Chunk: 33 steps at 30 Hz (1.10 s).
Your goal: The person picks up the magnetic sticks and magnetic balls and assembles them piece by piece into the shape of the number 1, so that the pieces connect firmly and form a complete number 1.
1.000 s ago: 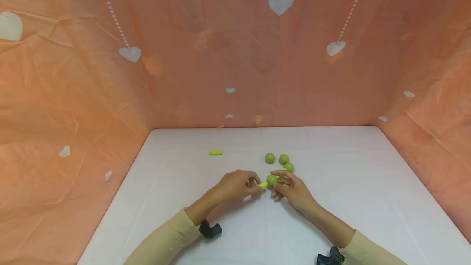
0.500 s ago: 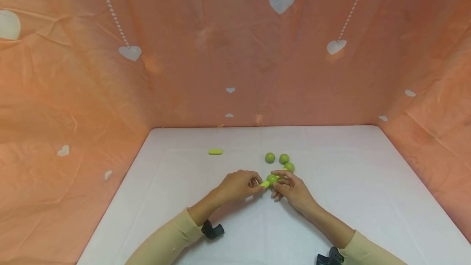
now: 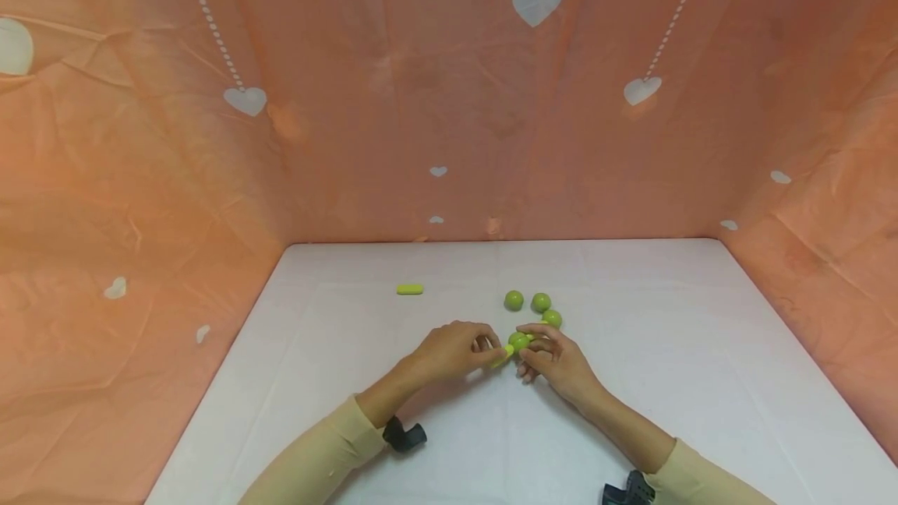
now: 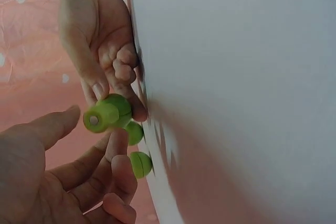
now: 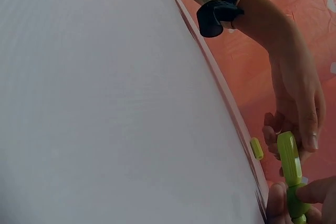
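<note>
My right hand (image 3: 561,365) pinches a green ball (image 3: 518,341) between thumb and fingers. A yellow-green stick (image 5: 290,157) is joined to that ball on the left side; its end shows a small round metal-like spot in the left wrist view. Around this stick my left hand (image 3: 456,349) has its thumb and fingers loosely bent, with a gap to the stick in the left wrist view. Another yellow-green piece (image 3: 531,337) shows on the ball's far side, partly hidden by the right fingers, leading toward a second green ball (image 3: 552,319).
Two more green balls, one left (image 3: 514,301) and one right (image 3: 541,302), lie beyond the hands on the white table (image 3: 316,380). A loose yellow-green stick (image 3: 410,289) lies farther left. Orange cloth (image 3: 477,139) with pale hearts surrounds the table's back and sides.
The stick by my left hand shifted slightly right, then its left end tipped lower, and my left fingers have come off it. My right hand keeps its pinch on the ball, nearly still.
</note>
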### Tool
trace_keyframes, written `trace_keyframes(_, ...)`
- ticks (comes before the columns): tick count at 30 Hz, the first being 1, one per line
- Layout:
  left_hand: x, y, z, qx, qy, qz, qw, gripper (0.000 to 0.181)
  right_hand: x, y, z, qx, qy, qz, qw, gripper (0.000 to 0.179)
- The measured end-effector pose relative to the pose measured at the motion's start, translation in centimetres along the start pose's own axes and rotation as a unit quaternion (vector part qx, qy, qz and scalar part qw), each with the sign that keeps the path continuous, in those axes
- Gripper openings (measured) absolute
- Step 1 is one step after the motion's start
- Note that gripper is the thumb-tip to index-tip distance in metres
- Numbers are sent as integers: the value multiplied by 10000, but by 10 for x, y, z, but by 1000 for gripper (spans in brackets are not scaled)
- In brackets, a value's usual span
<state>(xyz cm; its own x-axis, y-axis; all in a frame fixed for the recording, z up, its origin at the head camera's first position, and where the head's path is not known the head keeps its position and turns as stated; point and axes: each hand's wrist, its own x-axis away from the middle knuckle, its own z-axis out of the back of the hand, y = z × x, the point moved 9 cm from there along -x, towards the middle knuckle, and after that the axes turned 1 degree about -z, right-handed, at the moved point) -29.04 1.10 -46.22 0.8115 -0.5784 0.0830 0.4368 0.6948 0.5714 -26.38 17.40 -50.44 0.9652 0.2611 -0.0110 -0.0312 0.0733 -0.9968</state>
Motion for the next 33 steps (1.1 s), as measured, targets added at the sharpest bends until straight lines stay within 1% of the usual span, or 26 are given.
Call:
trace_keyframes(3,-3,-2,4,52,41,-18,10000,27,0,-1,0,35,17,12,10000,48)
trace_keyframes(6,-7,-4,8,4,98,-58,9999,26,0,-1,1,43,55,29,10000,47)
trace_keyframes(11,-16,-7,15,-177,220,-120,9995,21,1,-1,1,96,128,-33,9999,46)
trace_keyframes(19,-31,-9,25,-478,430,-268,9976,19,1,-1,2,164,199,-88,9996,46)
trace_keyframes(25,-44,-11,29,-545,518,-487,9960,21,1,1,2,175,205,-167,9995,46)
trace_keyframes(30,-53,-12,32,-574,581,-572,9950,23,1,0,2,154,185,-171,9996,47)
trace_keyframes(33,-59,-13,33,-762,629,-653,9930,26,1,-1,2,140,160,-128,9997,47)
